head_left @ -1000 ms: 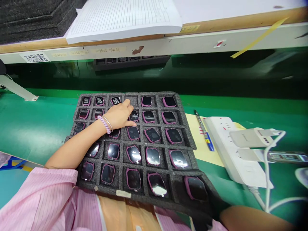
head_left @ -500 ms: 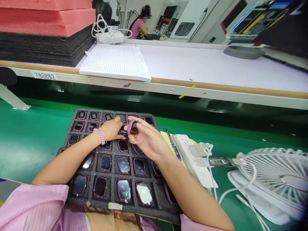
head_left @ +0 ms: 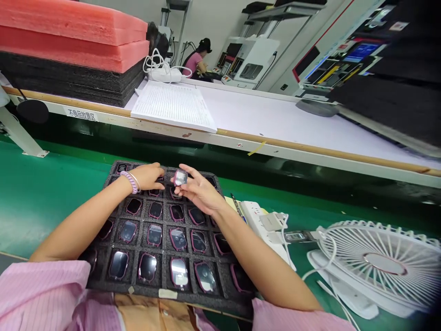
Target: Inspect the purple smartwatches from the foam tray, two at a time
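Observation:
A smartwatch with a purple-pink frame (head_left: 180, 178) is in my right hand (head_left: 200, 189), pinched between thumb and fingers above the foam tray. Its glossy face reflects bright light. My left hand (head_left: 146, 176) lies over the far rows of the dark grey foam tray (head_left: 220, 301), thumb and fingers apart around one compartment. Part of a watch shows beside those fingertips; whether they touch it I cannot tell. More watch bodies of the same kind, such as this watch (head_left: 179, 272), sit in rows of compartments. My forearms hide some of them.
Right of the tray are a pen (head_left: 237, 205), a white power strip (head_left: 253, 216) with plugs, and a white fan (head_left: 382, 262) with cables. Behind runs a raised shelf (head_left: 248, 108) with a paper pad (head_left: 172, 105) and red foam sheets (head_left: 79, 27). A person (head_left: 196, 59) sits beyond.
The view has tilted up and shifted. My left hand has moved left, away from my right hand. The watch in my right hand has turned, its face now bright instead of dark.

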The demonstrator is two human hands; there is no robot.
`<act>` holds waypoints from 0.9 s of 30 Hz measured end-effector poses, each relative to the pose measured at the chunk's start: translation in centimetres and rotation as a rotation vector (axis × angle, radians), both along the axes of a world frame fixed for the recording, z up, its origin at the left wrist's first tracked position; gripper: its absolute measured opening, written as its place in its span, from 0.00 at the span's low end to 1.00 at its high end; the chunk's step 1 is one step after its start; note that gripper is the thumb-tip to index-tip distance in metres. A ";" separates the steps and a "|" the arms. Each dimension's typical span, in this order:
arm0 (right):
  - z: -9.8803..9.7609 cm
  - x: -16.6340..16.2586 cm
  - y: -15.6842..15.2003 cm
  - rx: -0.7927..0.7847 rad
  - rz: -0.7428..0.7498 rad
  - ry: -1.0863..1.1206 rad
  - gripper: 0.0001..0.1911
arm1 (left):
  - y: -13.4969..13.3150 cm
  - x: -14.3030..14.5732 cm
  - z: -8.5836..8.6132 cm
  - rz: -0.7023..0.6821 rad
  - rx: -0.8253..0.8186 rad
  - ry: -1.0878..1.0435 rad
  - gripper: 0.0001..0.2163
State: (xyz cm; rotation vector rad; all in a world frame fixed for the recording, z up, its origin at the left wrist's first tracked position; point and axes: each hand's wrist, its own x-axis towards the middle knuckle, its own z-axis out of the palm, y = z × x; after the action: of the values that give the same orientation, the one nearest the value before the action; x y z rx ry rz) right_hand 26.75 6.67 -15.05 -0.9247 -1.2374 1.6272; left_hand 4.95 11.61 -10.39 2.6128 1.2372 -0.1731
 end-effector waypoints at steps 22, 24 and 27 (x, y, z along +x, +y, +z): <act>1.2 7.8 4.9 0.241 -0.137 -1.560 0.19 | -1.6 -3.2 0.6 0.324 0.048 0.107 0.21; 0.9 8.6 4.5 0.155 -0.197 -1.640 0.17 | -1.0 1.4 0.7 0.248 0.050 0.045 0.19; -0.2 8.5 3.8 0.117 -0.254 -1.680 0.17 | -0.1 8.1 -0.6 0.222 0.051 -0.046 0.18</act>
State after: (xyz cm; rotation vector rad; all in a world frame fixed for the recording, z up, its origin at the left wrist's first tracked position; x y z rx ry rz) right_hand 35.28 10.52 -15.23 -2.3820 -2.0025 0.2516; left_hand 13.01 11.53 -10.97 2.4816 1.5204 -0.0415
